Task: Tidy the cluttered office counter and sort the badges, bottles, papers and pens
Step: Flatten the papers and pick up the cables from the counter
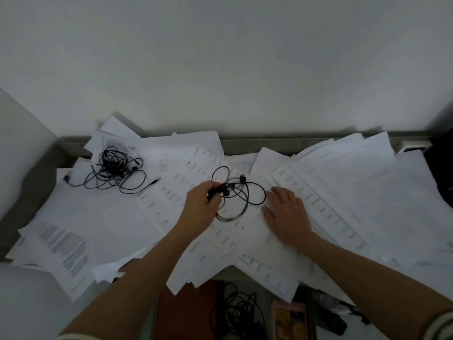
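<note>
**Fingers (212, 191) of the left hand pinch a loose cable (242, 178) off the papers (103, 217)**

At the far left of the counter (245, 144), a tangle of black cables (115, 171) lies on the sheets, well apart from both hands. Toward the middle, the left hand (198, 209) has thumb and fingertips curled round a dark part of the loose cable. Its loops trail to the right across a printed list, and the lowest loop is blurred. Just beside those loops the right hand (286, 214) lies flat on the papers, fingers straight and grasping nothing. Further right, more papers fan out over the counter. No badges, bottles or pens can be made out.

The step in hand looks like clearing the cable so the sheets can be stacked. It would go best with a slow, straight lift while the right palm presses down, so no sheet drags along. Gathering the loops into the left hand before carrying them toward the tangle should stop the plug from catching a paper edge.
</note>
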A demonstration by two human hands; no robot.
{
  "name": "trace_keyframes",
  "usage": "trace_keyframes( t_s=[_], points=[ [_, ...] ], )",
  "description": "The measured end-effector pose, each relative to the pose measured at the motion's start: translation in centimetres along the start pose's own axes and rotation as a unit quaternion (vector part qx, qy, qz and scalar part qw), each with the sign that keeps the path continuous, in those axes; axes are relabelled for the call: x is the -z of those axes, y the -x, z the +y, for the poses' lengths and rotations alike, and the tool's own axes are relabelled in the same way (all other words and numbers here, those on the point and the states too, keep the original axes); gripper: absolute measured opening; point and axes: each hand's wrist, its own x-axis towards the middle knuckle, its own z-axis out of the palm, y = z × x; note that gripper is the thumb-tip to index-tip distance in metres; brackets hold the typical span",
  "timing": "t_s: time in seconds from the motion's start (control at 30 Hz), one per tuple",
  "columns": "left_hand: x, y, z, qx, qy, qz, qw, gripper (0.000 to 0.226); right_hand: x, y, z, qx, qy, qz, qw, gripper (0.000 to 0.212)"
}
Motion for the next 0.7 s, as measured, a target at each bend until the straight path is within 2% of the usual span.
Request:
trace_keyframes(
  t_s=[0.13, 0.2, 0.33, 0.5, 0.57, 0.63, 0.7],
  points=[
    [-1.7, 8.1, -1.9, -0.07, -0.04, -0.095, 0.992, 0.022, 0.1, 0.2, -0.4, -0.004, 0.004, 0.006, 1.0, 0.053],
    [-4.0, 12.0, -3.8, -0.087, -0.075, -0.147, 0.982, 0.031, 0.1, 0.3, -0.5, -0.004, 0.009, 0.002, 1.0, 0.054],
    [-6.7, 14.1, -5.1, -0.12, -0.133, -0.118, 0.977, 0.041, 0.1, 0.3, -0.5, -0.007, 0.023, 0.01, 1.0, 0.051],
    [-8.2, 16.4, -5.6, -0.224, -0.201, -0.116, 0.947, 0.06, -0.3, 0.2, -0.3, 0.003, 0.024, 0.004, 1.0, 0.052],
    [-8.6, 18.1, -6.6, -0.231, -0.208, -0.133, 0.941, 0.067, -0.2, 0.3, -0.2, 0.006, 0.014, 0.003, 1.0, 0.056],
    [-8.9, 19.4, -8.0, -0.232, -0.212, -0.153, 0.937, 0.064, -0.2, 0.3, -0.1, 0.017, 0.018, 0.003, 1.0, 0.057],
    [-8.8, 20.0, -9.3, -0.195, -0.249, -0.204, 0.926, 0.056, -0.2, 0.3, -0.2, 0.014, 0.019, 0.004, 1.0, 0.057]
  ],
)
